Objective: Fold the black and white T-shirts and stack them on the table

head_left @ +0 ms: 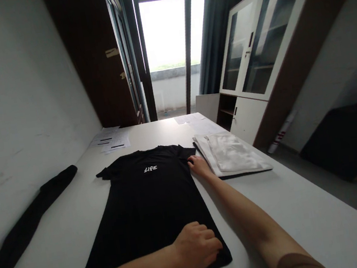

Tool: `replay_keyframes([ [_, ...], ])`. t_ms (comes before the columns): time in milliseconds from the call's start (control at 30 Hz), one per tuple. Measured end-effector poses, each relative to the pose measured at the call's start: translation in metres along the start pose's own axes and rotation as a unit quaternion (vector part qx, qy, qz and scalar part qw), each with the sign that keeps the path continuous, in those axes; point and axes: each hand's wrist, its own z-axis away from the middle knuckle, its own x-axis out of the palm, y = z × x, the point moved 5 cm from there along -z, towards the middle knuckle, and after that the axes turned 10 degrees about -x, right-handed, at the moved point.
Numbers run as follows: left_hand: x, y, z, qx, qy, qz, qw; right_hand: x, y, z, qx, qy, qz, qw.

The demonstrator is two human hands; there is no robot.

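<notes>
A black T-shirt (pixel 152 209) with a small white print on its chest lies spread flat on the white table, collar toward the window. My left hand (pixel 197 246) rests at the shirt's near right corner by the hem, its fingers curled down onto the cloth. Farther up, my right hand (pixel 199 165) is at the shirt's right edge just below the sleeve, with thumb and fingers closed on the fabric there. The fingertips of the left hand are partly hidden.
Right of the shirt, a stack of white garments in clear bags (pixel 235 152) lies on the table (pixel 298 214). Papers (pixel 114 139) lie at the far left. A long dark rolled cloth (pixel 28 228) runs along the left wall. A glass-door cabinet (pixel 261 36) stands at right.
</notes>
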Motion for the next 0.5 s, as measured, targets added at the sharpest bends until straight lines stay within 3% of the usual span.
replay_keyframes([
  [167,0.0024,0.0028,0.0005,0.047,-0.031,0.004,0.998,-0.0026,-0.0024,0.0009,0.001,0.002,-0.004,1.0],
  [500,0.0024,0.0027,-0.001,0.04,-0.042,0.005,0.998,-0.0057,-0.0049,0.0011,0.006,-0.008,-0.002,1.0],
])
